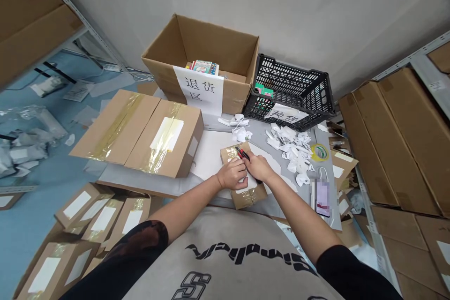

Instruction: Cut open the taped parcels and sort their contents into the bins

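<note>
Left hand (232,173): grip pressed down on a small cardboard parcel (251,197)
Right hand (255,168): grip pinching a red utility knife (242,153)

Bright, even indoor light fills the scene from no visible source, so the cardboard parcel (251,198) casts only a faint, soft shadow. Wide-angle distortion bends the metal shelving (86,23) at the edges, and a patch beside the phone (322,201) is pixelated.

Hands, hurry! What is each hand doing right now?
Left hand: resting on the taped cardboard parcel, can't tell if it's gripping.
Right hand: closed, holding a red-and-black utility knife.
</note>
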`<state>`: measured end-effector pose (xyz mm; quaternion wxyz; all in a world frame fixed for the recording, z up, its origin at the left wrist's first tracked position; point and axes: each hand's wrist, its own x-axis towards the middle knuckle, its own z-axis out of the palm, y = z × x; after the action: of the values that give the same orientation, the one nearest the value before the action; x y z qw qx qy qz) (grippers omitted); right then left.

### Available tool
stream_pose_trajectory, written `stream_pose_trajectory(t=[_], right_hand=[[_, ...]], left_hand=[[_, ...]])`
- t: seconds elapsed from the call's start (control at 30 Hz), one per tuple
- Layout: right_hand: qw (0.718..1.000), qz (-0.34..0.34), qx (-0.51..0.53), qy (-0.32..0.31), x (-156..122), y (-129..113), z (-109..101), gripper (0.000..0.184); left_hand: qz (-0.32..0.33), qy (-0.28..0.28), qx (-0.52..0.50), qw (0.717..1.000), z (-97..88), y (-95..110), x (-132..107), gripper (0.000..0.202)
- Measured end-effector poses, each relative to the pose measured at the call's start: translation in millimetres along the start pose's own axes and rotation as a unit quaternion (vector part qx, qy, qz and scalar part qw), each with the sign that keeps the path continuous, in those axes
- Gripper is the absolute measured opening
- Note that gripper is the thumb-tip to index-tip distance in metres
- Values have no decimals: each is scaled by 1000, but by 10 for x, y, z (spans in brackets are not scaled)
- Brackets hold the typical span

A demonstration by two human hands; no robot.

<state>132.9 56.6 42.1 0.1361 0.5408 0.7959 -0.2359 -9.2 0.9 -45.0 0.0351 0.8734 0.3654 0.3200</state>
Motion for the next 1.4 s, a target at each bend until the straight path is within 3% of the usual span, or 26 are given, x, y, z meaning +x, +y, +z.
stream_pose_trajectory(t=[0.47,0.73,1.1,1.27,1.4], right_hand=[[997,-2,-69,-31,-3,-113,-114,38],[998,14,-52,-43,-28,-29,-30,41],[989,-1,132,-68,-92,119,46,32],[981,-2,183,-61,-162,167,72,28],[975,-43,212,-47,-273,253,33,26]], left_hand=[[7,67,-39,997,83,-14,-41,10],[3,82,-49,995,161,-30,-79,11],[-19,40,-76,996,96,-8,-54,12],[-13,38,-34,999,61,7,-19,15],[5,42,-13,999,22,15,-31,16]])
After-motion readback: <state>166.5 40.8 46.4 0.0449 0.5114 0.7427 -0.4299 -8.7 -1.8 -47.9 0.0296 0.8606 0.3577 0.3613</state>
